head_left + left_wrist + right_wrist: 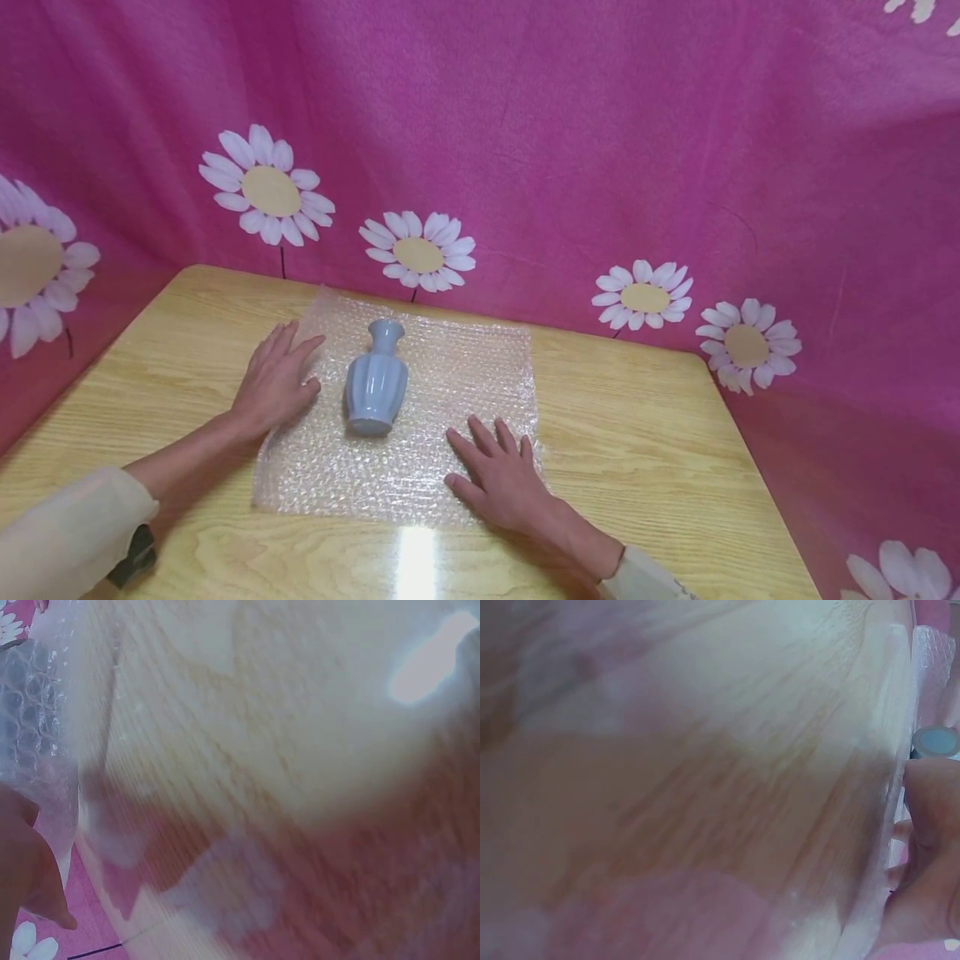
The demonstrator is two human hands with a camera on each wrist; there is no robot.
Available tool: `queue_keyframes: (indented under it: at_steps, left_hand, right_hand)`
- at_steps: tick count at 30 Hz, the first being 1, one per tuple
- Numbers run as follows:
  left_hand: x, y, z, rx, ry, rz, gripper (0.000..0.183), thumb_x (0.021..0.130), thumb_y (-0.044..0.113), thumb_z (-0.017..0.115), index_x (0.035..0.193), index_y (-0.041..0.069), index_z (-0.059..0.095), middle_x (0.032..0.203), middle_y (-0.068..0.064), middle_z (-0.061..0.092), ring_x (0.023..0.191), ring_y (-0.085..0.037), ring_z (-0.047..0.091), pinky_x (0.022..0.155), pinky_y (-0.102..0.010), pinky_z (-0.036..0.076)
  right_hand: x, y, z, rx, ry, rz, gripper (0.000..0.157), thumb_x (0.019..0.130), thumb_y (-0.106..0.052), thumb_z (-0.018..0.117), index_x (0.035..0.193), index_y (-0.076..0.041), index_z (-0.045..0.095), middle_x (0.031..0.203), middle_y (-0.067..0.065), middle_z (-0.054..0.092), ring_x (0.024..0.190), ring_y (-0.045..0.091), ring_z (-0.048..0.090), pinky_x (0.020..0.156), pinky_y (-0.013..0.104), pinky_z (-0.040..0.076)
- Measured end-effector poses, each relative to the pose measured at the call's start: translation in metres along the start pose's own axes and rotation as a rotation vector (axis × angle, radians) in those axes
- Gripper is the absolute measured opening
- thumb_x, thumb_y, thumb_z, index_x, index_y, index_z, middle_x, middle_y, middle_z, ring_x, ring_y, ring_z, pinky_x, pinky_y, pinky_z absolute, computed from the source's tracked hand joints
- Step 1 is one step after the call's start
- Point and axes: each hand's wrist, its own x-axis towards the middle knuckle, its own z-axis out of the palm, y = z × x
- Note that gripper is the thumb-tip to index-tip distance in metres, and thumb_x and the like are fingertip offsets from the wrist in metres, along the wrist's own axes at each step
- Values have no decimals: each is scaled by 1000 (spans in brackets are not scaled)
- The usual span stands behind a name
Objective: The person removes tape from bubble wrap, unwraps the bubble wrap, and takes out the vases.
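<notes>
A pale blue-grey vase [377,387] with a ribbed body and flared neck lies on a sheet of bubble wrap [442,375], its neck toward the far side. My left hand [276,379] is at the sheet's left edge, fingers spread, a short way left of the vase. Over the lower right part of the sheet my right hand [501,479] lies with straight, spread fingers. Neither hand grips anything. In the right wrist view the round vase base [936,741] shows beyond my right hand [930,855]. The left wrist view catches part of my left hand [30,862] beside the bubble wrap [30,705].
The sheet lies on a glossy wood-grain table [637,442] with rounded far corners. A magenta cloth [525,150] with large white daisies hangs behind and along both sides. Bare tabletop shows on both sides of the sheet.
</notes>
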Motion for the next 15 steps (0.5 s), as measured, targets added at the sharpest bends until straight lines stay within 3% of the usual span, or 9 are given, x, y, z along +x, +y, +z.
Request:
queue_keyframes:
  at_steps: [6, 11, 15]
  left_hand:
    - [-2, -6, 1, 77, 8, 102, 55, 83, 10, 66, 134, -6, 55, 147, -31, 41, 137, -49, 33, 109, -69, 22]
    - [-1, -6, 0, 139, -59, 126, 49, 87, 12, 64, 133, -5, 57, 140, -29, 49, 134, -48, 39, 110, -66, 24]
    - [0, -5, -1, 185, -102, 148, 36, 89, 10, 61, 122, -3, 65, 131, -27, 58, 129, -47, 46, 110, -65, 27]
  right_hand:
    - [0, 0, 0, 10, 4, -8, 62, 102, -55, 41, 156, -24, 37, 162, 14, 25, 143, 53, 17, 104, 79, 16]
    - [0, 0, 0, 5, -5, -1, 63, 102, -56, 41, 156, -25, 36, 162, 13, 24, 144, 51, 16, 105, 78, 15]
    - [0, 0, -1, 8, -4, -2, 62, 102, -55, 42, 156, -24, 37, 162, 13, 25, 144, 51, 16, 104, 79, 15]
